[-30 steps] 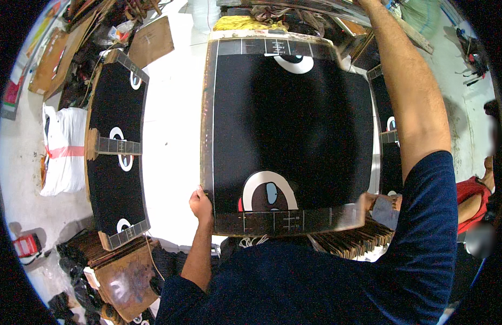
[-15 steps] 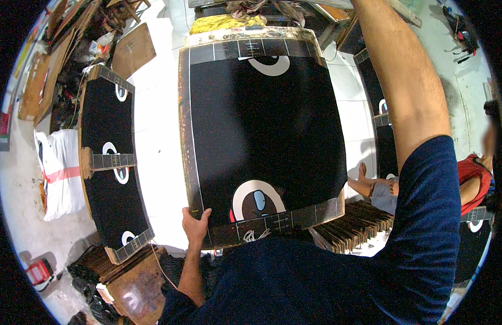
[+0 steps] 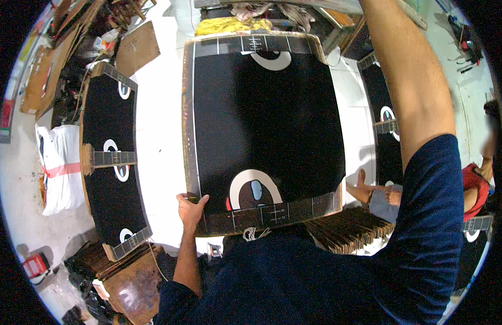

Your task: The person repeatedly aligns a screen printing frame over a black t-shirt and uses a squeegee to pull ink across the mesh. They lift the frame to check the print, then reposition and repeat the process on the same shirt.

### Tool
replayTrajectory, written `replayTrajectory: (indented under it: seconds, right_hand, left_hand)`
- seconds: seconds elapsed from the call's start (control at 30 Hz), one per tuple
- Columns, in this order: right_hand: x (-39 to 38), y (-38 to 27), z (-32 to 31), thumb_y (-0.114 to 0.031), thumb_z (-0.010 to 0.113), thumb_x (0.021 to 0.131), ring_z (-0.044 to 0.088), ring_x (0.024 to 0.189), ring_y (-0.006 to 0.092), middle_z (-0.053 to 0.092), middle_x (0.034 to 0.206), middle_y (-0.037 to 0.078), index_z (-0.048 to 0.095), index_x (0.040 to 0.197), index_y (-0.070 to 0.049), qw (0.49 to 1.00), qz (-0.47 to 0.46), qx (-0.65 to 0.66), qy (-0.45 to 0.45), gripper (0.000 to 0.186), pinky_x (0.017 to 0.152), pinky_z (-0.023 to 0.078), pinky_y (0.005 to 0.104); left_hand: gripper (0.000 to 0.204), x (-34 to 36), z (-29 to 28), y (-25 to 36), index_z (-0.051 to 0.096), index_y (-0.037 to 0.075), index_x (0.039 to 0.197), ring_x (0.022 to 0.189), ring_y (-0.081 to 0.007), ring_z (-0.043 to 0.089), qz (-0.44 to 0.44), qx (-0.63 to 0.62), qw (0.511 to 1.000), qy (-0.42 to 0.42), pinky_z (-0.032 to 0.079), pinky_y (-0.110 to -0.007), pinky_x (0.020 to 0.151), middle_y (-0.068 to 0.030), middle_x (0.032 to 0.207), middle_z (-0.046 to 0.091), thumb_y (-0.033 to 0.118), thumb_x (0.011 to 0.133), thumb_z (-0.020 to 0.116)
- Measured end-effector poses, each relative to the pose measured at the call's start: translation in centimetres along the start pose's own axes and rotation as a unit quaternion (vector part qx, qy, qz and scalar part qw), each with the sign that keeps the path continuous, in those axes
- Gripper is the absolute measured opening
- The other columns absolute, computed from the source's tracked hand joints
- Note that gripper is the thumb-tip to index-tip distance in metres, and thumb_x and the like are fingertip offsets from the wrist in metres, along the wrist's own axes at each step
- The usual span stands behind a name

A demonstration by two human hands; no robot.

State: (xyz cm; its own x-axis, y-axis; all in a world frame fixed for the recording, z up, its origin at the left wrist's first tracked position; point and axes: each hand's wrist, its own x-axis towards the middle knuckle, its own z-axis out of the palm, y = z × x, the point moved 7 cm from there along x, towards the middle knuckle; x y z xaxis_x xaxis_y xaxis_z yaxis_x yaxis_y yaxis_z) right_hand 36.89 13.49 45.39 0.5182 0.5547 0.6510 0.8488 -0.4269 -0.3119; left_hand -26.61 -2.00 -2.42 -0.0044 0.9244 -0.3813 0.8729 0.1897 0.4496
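Note:
In front of me lies a large flat board (image 3: 189, 135) covered with black fabric (image 3: 267, 119). White-rimmed cartoon eyes are printed on the fabric, one whole eye (image 3: 256, 189) near me and part of another (image 3: 271, 59) at the far end. Dark strips with white ruled marks cross both ends. My left hand (image 3: 191, 208) grips the board's near left corner, thumb on top and fingers over the side edge. My right arm (image 3: 413, 81) reaches up and away past the board's right side. The right hand is beyond the upper edge of the picture.
Similar boards with black printed fabric stand left (image 3: 107, 200) and right (image 3: 384, 97). Brown panels (image 3: 353, 227) are stacked by the near right corner. A person in red (image 3: 474, 189) sits at the right. Yellow cloth (image 3: 232, 25) lies beyond the board; a white sack (image 3: 61, 184) is at the left.
The view has shifted slightly, so the board's near end sits a little higher. A pale bar at the top shows more. My left hand keeps its hold on the corner.

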Motion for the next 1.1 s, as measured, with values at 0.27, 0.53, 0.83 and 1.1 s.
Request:
replayTrajectory:
  seconds: [0.27,0.53,0.83,1.1]
  right_hand:
    - [-4.8,-0.1,-0.8,-0.025,0.076,0.086,0.068,0.106,0.0363,0.074,0.107,0.015,0.075,0.111,-0.016,0.998,-0.033,0.055,0.030,0.027,0.092,0.051,0.0471]
    - [-21.9,4.3,3.0,-0.018,0.061,0.092,0.063,0.108,0.0296,0.073,0.112,0.003,0.072,0.115,-0.018,0.975,-0.170,0.092,0.111,0.026,0.101,0.041,0.0499]
    - [-32.4,9.1,15.7,-0.003,0.071,0.070,0.061,0.110,0.0263,0.070,0.108,0.002,0.071,0.112,-0.019,0.983,-0.099,0.042,-0.150,0.045,0.104,0.038,0.0457]
    - [-20.7,10.2,29.4,-0.015,0.077,0.078,0.063,0.106,0.0284,0.069,0.109,0.004,0.068,0.114,-0.015,0.970,-0.163,-0.022,-0.181,0.037,0.095,0.043,0.0473]
  left_hand:
    - [0.085,1.4,0.2,1.7,0.057,-0.004,0.121,0.111,-0.0383,0.066,-0.066,0.088,0.991,-0.082,0.053,-0.045,0.094,-0.0227,0.120,0.064,0.058,0.072,0.088]
    - [0.080,2.4,-1.6,33.4,0.043,0.002,0.148,0.133,-0.0350,0.052,0.157,-0.641,0.729,-0.183,0.034,-0.054,0.117,-0.0191,0.142,0.054,0.059,0.096,0.064]
    - [0.079,4.1,11.9,27.9,0.038,0.006,0.153,0.130,-0.0374,0.050,-0.259,-0.690,0.657,-0.157,0.037,-0.054,0.112,-0.0241,0.149,0.042,0.063,0.098,0.047]
    - [0.134,6.3,11.3,27.0,0.021,-0.004,0.158,0.152,-0.0395,0.028,0.342,0.050,0.928,0.137,0.023,-0.061,0.124,-0.0256,0.157,0.033,0.069,0.066,0.087]
